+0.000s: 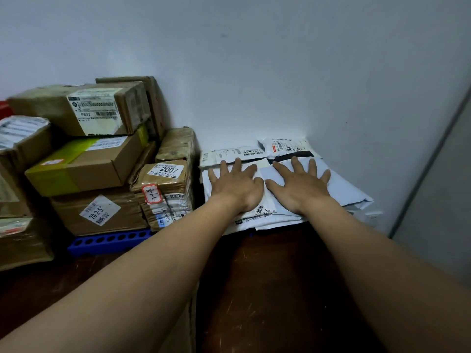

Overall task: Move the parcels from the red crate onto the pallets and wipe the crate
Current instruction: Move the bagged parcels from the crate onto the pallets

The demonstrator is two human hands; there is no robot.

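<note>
A pile of flat white and grey mailer parcels lies against the wall at the right end of the blue pallet. My left hand presses flat on the pile's left half, fingers spread. On its right half my right hand lies flat the same way. Neither hand grips anything. A sliver of red at the far left edge may be the crate; the rest of it is hidden behind boxes.
Stacked brown cardboard boxes fill the pallet's left side, the nearest bearing a "2007" label. A pale wall stands right behind the parcels. Dark brown floor lies in front. A grey door edge rises at the right.
</note>
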